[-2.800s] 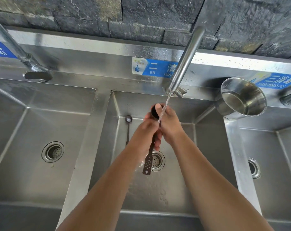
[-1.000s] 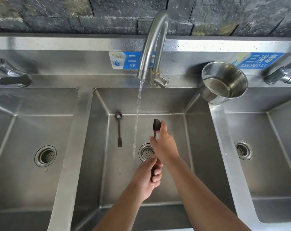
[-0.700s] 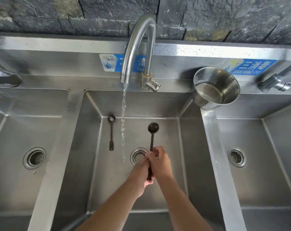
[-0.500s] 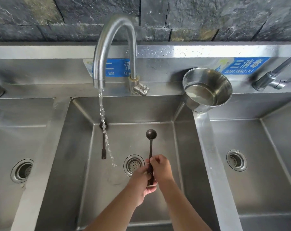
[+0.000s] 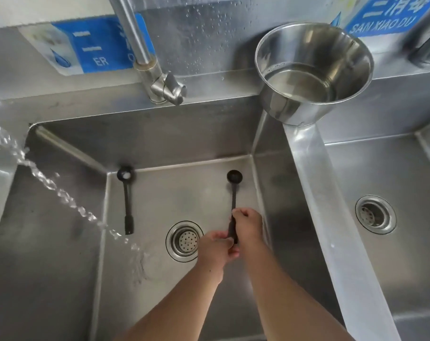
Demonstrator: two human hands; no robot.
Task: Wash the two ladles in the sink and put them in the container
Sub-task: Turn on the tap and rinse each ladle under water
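Both hands hold one small dark ladle [image 5: 234,183] upright over the middle sink [image 5: 174,143], its bowl pointing away from me. My right hand [image 5: 249,223] grips the handle partway up. My left hand [image 5: 215,247] wraps the handle's lower end, just right of the drain [image 5: 184,241]. A second dark ladle [image 5: 127,200] lies flat on the sink floor at the back left, something white in its bowl. The steel container [image 5: 314,72] stands on the ledge at the back right with a little water in it.
The tap [image 5: 145,57] runs; its stream [image 5: 61,193] falls slanting from the left onto the sink floor left of the drain. A steel divider [image 5: 314,183] separates the right sink with its own drain [image 5: 375,214]. Blue labels sit on the backsplash.
The ladle and both hands have left the water stream and now sit to its right. The view has shifted right and closer, with the stream now far left. The second ladle has not moved.
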